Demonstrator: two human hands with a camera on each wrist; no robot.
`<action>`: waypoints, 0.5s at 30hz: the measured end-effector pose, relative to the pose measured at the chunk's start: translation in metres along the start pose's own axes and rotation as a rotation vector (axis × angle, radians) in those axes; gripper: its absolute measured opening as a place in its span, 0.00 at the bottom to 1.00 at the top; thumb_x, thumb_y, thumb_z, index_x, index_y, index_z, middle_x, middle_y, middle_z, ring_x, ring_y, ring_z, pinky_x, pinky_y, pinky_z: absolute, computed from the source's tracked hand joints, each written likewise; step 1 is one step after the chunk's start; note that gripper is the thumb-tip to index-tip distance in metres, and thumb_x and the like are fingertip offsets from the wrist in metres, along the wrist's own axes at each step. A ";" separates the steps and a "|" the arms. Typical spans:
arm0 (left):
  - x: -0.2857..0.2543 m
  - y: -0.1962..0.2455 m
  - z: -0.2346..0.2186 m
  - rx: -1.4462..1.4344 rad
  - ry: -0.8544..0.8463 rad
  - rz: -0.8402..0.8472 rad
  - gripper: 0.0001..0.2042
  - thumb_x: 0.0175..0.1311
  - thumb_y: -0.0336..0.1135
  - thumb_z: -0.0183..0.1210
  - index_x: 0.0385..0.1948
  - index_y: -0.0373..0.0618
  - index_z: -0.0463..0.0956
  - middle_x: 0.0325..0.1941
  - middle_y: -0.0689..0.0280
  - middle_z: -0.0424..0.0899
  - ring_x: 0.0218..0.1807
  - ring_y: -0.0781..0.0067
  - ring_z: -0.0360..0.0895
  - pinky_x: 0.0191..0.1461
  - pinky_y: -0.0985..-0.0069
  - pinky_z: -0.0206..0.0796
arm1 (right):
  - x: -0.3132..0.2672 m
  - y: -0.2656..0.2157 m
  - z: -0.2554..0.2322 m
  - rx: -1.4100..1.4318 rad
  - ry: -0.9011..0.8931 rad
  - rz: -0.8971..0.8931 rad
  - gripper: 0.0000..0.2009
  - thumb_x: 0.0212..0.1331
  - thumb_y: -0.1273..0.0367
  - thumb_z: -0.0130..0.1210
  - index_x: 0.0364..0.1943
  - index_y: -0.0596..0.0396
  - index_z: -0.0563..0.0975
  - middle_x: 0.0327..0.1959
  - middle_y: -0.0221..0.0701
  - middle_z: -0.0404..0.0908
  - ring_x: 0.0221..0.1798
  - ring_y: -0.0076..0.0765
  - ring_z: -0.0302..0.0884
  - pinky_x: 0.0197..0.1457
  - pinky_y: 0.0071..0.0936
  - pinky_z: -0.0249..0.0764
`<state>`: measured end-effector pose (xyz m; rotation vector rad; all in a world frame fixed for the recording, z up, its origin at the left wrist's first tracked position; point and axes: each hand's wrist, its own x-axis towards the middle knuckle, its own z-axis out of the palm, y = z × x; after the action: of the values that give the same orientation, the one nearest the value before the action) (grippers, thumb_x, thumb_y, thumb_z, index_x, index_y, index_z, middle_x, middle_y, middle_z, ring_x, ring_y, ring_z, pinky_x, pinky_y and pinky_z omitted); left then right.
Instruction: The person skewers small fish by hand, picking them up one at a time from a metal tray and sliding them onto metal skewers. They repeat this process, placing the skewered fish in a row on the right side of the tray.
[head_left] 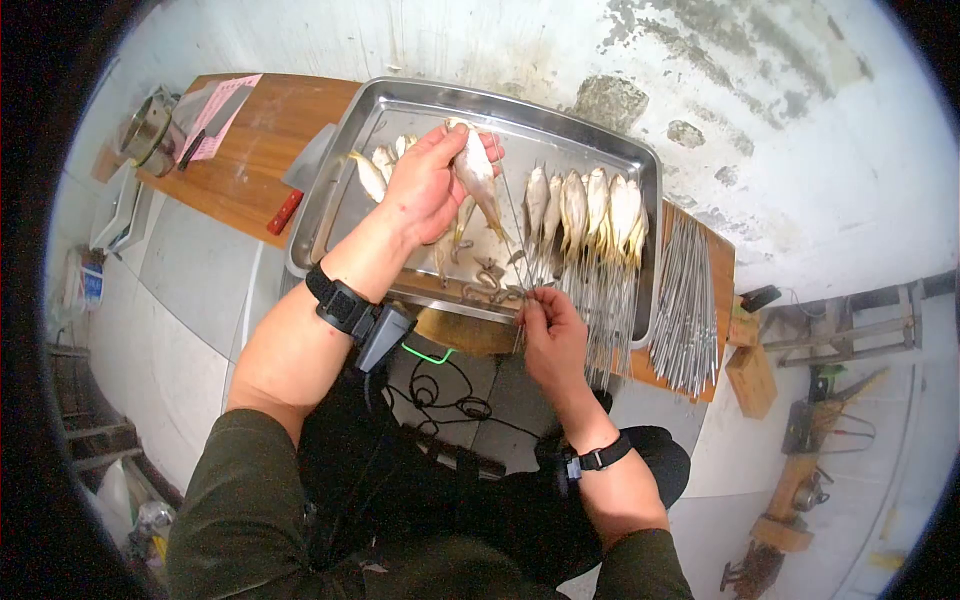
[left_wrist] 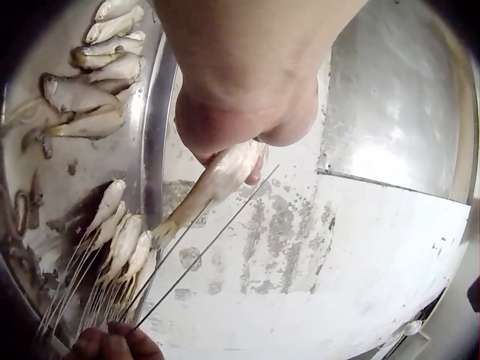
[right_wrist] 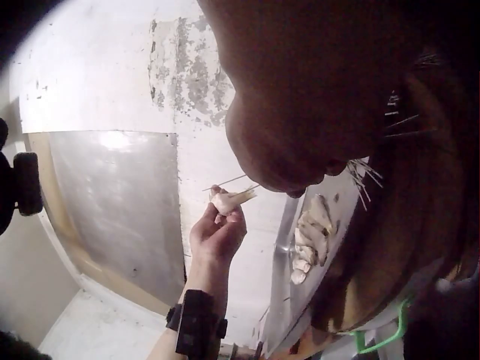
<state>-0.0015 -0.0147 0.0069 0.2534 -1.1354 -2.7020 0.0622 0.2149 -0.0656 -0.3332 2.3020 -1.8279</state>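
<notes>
In the head view my left hand point(head_left: 423, 192) grips a small pale fish point(head_left: 478, 182) over a metal tray point(head_left: 510, 98), its yellowish tail towards my right hand. My right hand point(head_left: 553, 335), low at the tray's front edge, pinches thin metal skewers point(left_wrist: 217, 235). In the left wrist view, one skewer runs up to the fish's body and another passes beside it. My left fingers and palm hide the fish's head end there. Several fish on skewers point(head_left: 597, 205) lie side by side in the tray's right part. Loose fish point(head_left: 370, 178) lie at its left.
A bundle of bare skewers point(head_left: 685, 300) lies right of the tray on the wooden board. Left of it are a red-handled knife point(head_left: 284, 213), a pink sheet point(head_left: 212, 138) under another knife, and a metal pot point(head_left: 150, 138). A stained wall point(head_left: 480, 45) rises behind.
</notes>
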 end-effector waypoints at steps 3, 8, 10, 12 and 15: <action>-0.002 0.003 0.002 0.013 0.022 0.029 0.14 0.73 0.38 0.43 0.44 0.35 0.70 0.43 0.58 0.79 0.46 0.67 0.78 0.51 0.69 0.72 | 0.001 -0.005 -0.003 -0.031 -0.007 0.027 0.09 0.62 0.70 0.52 0.41 0.62 0.75 0.29 0.36 0.82 0.33 0.29 0.80 0.40 0.26 0.75; 0.000 0.004 0.001 0.023 0.020 0.008 0.13 0.73 0.38 0.43 0.44 0.37 0.69 0.44 0.58 0.79 0.46 0.66 0.78 0.52 0.69 0.72 | -0.002 0.000 -0.005 -0.037 -0.028 -0.015 0.09 0.62 0.70 0.52 0.42 0.61 0.74 0.31 0.36 0.82 0.34 0.29 0.80 0.41 0.26 0.74; -0.003 0.000 0.000 0.034 -0.012 -0.001 0.12 0.73 0.37 0.43 0.44 0.37 0.69 0.44 0.58 0.79 0.47 0.66 0.78 0.52 0.69 0.72 | -0.004 -0.003 -0.003 -0.020 -0.020 -0.013 0.07 0.63 0.72 0.51 0.41 0.61 0.74 0.29 0.31 0.79 0.32 0.23 0.75 0.38 0.21 0.71; -0.003 -0.003 0.004 0.045 0.002 -0.015 0.12 0.73 0.37 0.43 0.43 0.37 0.68 0.44 0.58 0.79 0.47 0.66 0.78 0.51 0.69 0.72 | -0.004 -0.005 -0.001 -0.002 -0.007 -0.014 0.06 0.64 0.73 0.50 0.41 0.61 0.73 0.28 0.26 0.76 0.30 0.17 0.71 0.36 0.17 0.68; -0.002 -0.009 0.002 0.042 -0.021 -0.040 0.12 0.73 0.37 0.43 0.44 0.37 0.68 0.44 0.57 0.79 0.47 0.66 0.78 0.52 0.69 0.72 | -0.001 -0.004 0.002 0.026 -0.015 0.032 0.06 0.64 0.73 0.49 0.42 0.61 0.72 0.28 0.27 0.76 0.30 0.17 0.70 0.35 0.16 0.67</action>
<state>-0.0016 -0.0067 0.0023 0.2578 -1.2062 -2.7243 0.0637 0.2127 -0.0622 -0.3035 2.2587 -1.8326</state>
